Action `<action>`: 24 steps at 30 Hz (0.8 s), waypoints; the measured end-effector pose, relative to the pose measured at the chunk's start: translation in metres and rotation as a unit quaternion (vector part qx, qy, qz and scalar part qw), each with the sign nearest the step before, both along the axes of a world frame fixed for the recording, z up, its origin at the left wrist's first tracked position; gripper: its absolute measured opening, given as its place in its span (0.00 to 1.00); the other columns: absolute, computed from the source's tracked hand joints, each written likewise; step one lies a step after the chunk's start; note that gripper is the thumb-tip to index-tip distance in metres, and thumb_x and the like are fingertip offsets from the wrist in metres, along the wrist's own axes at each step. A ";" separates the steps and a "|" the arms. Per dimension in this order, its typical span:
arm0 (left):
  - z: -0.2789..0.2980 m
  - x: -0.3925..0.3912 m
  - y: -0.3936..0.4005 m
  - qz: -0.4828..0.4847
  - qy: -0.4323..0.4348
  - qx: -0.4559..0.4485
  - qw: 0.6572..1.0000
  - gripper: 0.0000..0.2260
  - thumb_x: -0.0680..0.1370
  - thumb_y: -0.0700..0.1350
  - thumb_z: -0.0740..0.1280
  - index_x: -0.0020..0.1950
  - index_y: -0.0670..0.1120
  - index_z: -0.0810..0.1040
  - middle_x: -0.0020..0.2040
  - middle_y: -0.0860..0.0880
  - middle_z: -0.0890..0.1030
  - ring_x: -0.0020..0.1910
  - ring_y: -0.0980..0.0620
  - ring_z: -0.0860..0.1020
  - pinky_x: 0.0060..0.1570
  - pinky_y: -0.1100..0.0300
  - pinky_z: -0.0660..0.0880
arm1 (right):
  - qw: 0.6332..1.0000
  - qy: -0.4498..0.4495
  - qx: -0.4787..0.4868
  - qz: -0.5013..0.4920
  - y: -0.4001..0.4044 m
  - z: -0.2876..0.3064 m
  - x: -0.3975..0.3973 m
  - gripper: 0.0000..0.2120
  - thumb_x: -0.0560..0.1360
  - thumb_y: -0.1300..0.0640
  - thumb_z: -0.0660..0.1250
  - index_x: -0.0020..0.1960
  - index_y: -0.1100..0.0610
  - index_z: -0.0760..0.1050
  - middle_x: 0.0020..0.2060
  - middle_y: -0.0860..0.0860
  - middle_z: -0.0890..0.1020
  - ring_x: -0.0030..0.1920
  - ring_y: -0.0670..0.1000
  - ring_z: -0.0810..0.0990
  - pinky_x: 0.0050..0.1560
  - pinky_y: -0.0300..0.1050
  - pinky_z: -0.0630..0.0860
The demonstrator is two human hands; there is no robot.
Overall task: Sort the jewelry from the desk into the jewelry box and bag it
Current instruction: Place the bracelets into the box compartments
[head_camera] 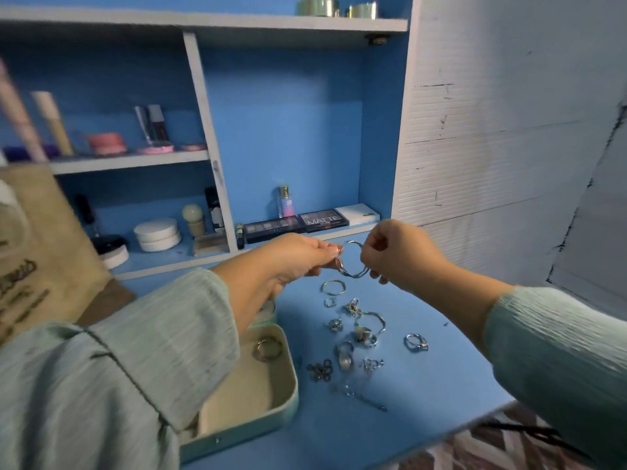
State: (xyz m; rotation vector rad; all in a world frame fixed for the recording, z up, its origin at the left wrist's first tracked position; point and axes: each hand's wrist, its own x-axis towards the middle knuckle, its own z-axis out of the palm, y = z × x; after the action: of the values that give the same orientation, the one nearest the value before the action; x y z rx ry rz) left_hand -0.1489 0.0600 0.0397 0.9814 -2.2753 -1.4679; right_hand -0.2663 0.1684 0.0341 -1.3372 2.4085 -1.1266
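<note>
Both hands hold one silver bangle in the air above the blue desk. My left hand pinches its left side and my right hand pinches its right side. Below them several silver rings and bracelets lie scattered on the desk. The open mint-green jewelry box stands at the lower left, partly hidden by my left sleeve. A ring lies inside it on the cream lining. A brown paper bag leans at the far left.
Shelves behind the desk carry cosmetics: eyeshadow palettes, a small perfume bottle, white round jars and tubes. A white ribbed wall closes the right side. The desk's front edge runs diagonally at the lower right.
</note>
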 end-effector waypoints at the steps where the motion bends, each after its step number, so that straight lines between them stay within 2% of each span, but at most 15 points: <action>1: 0.000 0.008 0.002 0.012 0.002 0.019 1.000 0.06 0.80 0.47 0.62 0.50 0.49 0.79 0.42 0.55 0.78 0.36 0.59 0.70 0.25 0.75 0.64 | 1.000 0.000 -0.004 0.004 0.000 0.001 0.007 0.03 0.73 0.60 0.62 0.42 0.58 0.73 0.31 0.52 0.82 0.26 0.45 0.77 0.23 0.35 0.71; 4: 0.000 0.032 0.005 0.040 0.023 0.085 0.995 0.07 0.79 0.45 0.62 0.52 0.46 0.79 0.40 0.53 0.79 0.37 0.59 0.72 0.30 0.74 0.62 | 1.000 -0.006 -0.006 0.019 -0.001 0.004 0.028 0.03 0.73 0.61 0.61 0.42 0.57 0.74 0.30 0.53 0.82 0.27 0.47 0.78 0.19 0.31 0.66; 7: 0.000 0.055 0.007 0.058 0.008 0.093 0.994 0.08 0.80 0.46 0.61 0.45 0.49 0.77 0.36 0.56 0.78 0.32 0.60 0.68 0.22 0.74 0.61 | 0.998 -0.030 -0.005 0.047 -0.001 0.005 0.049 0.04 0.74 0.60 0.63 0.43 0.57 0.76 0.31 0.53 0.83 0.29 0.49 0.79 0.25 0.35 0.70; 8: -0.001 0.062 0.006 0.060 -0.001 0.083 0.995 0.08 0.80 0.46 0.61 0.44 0.49 0.77 0.34 0.57 0.79 0.32 0.60 0.67 0.24 0.73 0.61 | 0.998 -0.034 0.003 0.055 -0.001 0.006 0.055 0.05 0.74 0.60 0.64 0.42 0.58 0.77 0.31 0.54 0.83 0.30 0.49 0.79 0.25 0.36 0.71; 11: -0.002 0.081 0.001 0.067 -0.012 0.049 0.996 0.08 0.79 0.46 0.63 0.41 0.49 0.79 0.29 0.59 0.81 0.36 0.58 0.70 0.41 0.67 0.65 | 0.996 -0.045 0.040 0.062 -0.003 0.007 0.072 0.09 0.74 0.61 0.64 0.36 0.59 0.78 0.29 0.52 0.82 0.31 0.50 0.78 0.24 0.34 0.69; 14: 0.004 0.102 0.003 0.069 -0.046 -0.006 0.997 0.09 0.78 0.48 0.64 0.42 0.49 0.81 0.34 0.57 0.82 0.39 0.56 0.72 0.45 0.64 0.67 | 0.994 -0.078 0.060 0.055 -0.007 0.006 0.088 0.09 0.73 0.63 0.63 0.35 0.59 0.78 0.26 0.51 0.82 0.33 0.52 0.77 0.29 0.38 0.72; 16: 0.008 0.114 0.008 0.062 -0.080 -0.059 0.993 0.08 0.77 0.50 0.66 0.43 0.50 0.81 0.39 0.56 0.82 0.41 0.55 0.72 0.49 0.60 0.69 | 0.991 -0.080 0.083 0.068 -0.010 0.005 0.100 0.08 0.72 0.64 0.63 0.37 0.60 0.79 0.31 0.54 0.84 0.34 0.52 0.77 0.33 0.39 0.75; 18: 0.009 0.123 0.014 0.056 -0.125 -0.110 0.984 0.06 0.76 0.51 0.67 0.41 0.53 0.80 0.46 0.52 0.83 0.44 0.52 0.73 0.50 0.58 0.69 | 0.989 -0.065 0.107 0.080 -0.013 0.003 0.111 0.07 0.72 0.64 0.63 0.39 0.60 0.80 0.36 0.56 0.85 0.33 0.53 0.77 0.42 0.46 0.79; 20: 0.008 0.128 0.018 0.059 -0.176 -0.163 0.969 0.04 0.75 0.50 0.69 0.41 0.54 0.81 0.53 0.49 0.82 0.49 0.50 0.76 0.48 0.60 0.69 | 0.987 -0.048 0.127 0.086 -0.015 0.000 0.121 0.07 0.72 0.63 0.64 0.42 0.62 0.81 0.36 0.56 0.84 0.30 0.52 0.74 0.38 0.44 0.76; 22: 0.004 0.131 0.020 0.066 -0.212 -0.195 0.955 0.03 0.74 0.50 0.69 0.45 0.54 0.83 0.54 0.51 0.81 0.51 0.51 0.77 0.47 0.62 0.70 | 0.985 -0.028 0.140 0.099 -0.016 -0.004 0.129 0.08 0.71 0.62 0.65 0.46 0.64 0.81 0.34 0.55 0.81 0.32 0.52 0.72 0.34 0.42 0.71; 24: -0.003 0.133 0.019 0.060 -0.247 -0.211 0.944 0.04 0.73 0.53 0.70 0.46 0.56 0.82 0.54 0.53 0.80 0.54 0.51 0.76 0.53 0.60 0.71 | 0.979 0.014 0.171 0.115 -0.017 -0.007 0.135 0.09 0.71 0.61 0.66 0.48 0.63 0.82 0.35 0.54 0.80 0.34 0.51 0.73 0.35 0.42 0.71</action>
State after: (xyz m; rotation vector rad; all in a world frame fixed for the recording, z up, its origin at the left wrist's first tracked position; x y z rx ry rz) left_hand -0.0156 0.0788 0.0364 1.4275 -2.6426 -0.6783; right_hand -0.1313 0.1519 0.0269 -1.4673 2.2594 -0.6068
